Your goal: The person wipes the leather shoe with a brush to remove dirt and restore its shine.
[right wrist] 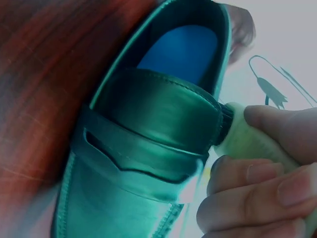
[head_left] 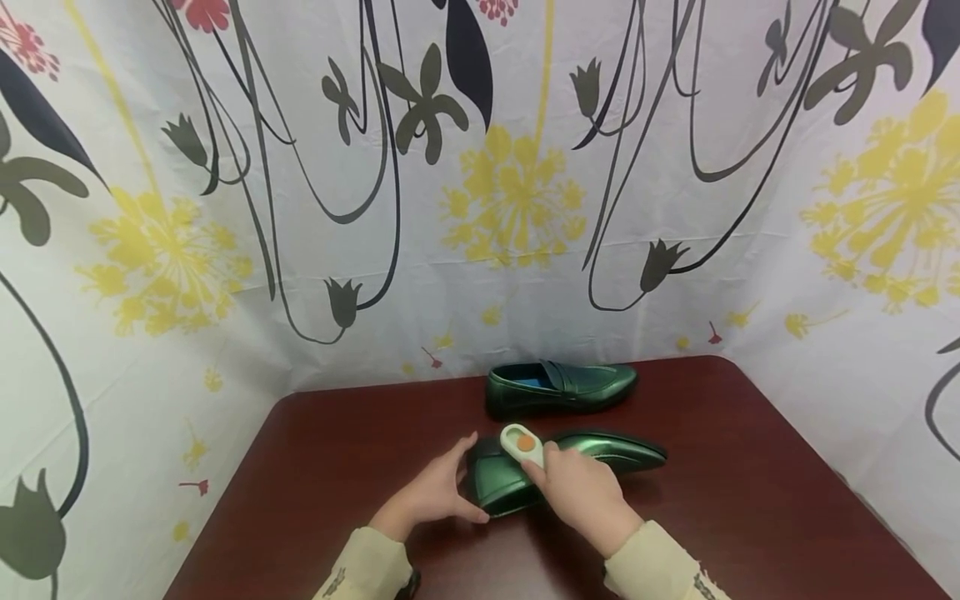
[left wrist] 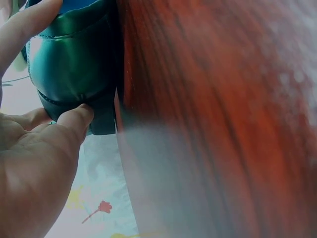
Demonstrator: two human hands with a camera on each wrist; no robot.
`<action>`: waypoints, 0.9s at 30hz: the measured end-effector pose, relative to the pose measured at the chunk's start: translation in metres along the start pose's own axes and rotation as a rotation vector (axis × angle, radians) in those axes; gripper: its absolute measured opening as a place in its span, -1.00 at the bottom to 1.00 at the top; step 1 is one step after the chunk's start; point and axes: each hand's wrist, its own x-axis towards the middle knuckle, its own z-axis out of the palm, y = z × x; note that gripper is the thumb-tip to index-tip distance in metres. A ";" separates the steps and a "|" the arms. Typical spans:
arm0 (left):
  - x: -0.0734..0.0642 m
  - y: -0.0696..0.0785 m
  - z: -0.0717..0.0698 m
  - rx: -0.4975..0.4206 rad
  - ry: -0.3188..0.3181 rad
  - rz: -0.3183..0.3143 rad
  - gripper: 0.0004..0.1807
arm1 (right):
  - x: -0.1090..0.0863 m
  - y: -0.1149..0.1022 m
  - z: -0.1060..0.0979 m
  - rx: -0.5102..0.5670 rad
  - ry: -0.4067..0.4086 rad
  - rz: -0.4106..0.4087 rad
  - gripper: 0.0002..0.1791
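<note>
A dark green loafer [head_left: 501, 485] is tilted onto its side near the middle of the table, its toe pointing right. My left hand [head_left: 433, 493] grips it by the heel, thumb and fingers spread around the back; the left wrist view shows fingertips pressed on the heel [left wrist: 69, 67]. In my right hand [head_left: 583, 493] is a small pale green shoe brush [head_left: 517, 440] with an orange spot. Seen from the right wrist, its dark bristles [right wrist: 226, 121] meet the loafer's side beside the opening, where a blue insole [right wrist: 183, 54] shows.
A matching green loafer [head_left: 603, 387] stands upright behind, close to the far edge of the dark red-brown wooden table [head_left: 337, 450]. White fabric printed with flowers [head_left: 450, 317] hangs around the table's back and sides.
</note>
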 end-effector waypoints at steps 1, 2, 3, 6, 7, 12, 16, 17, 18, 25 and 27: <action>0.000 0.000 0.000 0.000 0.001 -0.001 0.32 | 0.000 -0.001 0.002 0.006 -0.001 0.004 -0.49; -0.001 0.001 0.000 0.001 0.001 -0.002 0.32 | 0.000 -0.001 0.004 0.013 -0.005 0.006 -0.48; -0.001 0.001 0.000 -0.002 0.001 -0.003 0.32 | 0.000 -0.002 0.006 0.018 -0.008 0.007 -0.46; -0.001 0.001 0.000 -0.007 0.003 -0.001 0.32 | 0.001 -0.005 0.010 0.024 -0.013 -0.003 -0.41; -0.001 0.001 0.000 -0.007 0.004 0.002 0.33 | 0.001 -0.007 0.011 0.025 -0.014 -0.009 -0.40; 0.001 0.000 0.000 0.001 0.011 0.011 0.33 | 0.000 -0.016 0.017 0.013 0.000 -0.037 -0.41; 0.001 -0.002 0.000 0.012 0.017 0.021 0.33 | -0.003 -0.020 0.021 0.024 0.003 -0.068 -0.44; 0.001 -0.002 0.000 0.014 0.019 0.025 0.34 | -0.004 -0.021 0.021 0.027 0.007 -0.078 -0.45; 0.002 -0.002 0.000 0.011 0.020 0.030 0.34 | -0.005 -0.022 0.022 0.025 0.015 -0.091 -0.46; 0.003 -0.005 0.001 0.017 0.020 0.040 0.35 | -0.012 -0.028 0.025 -0.005 0.076 -0.146 -0.52; 0.003 -0.005 0.001 0.044 0.030 0.034 0.35 | -0.015 -0.028 0.025 -0.010 0.105 -0.173 -0.53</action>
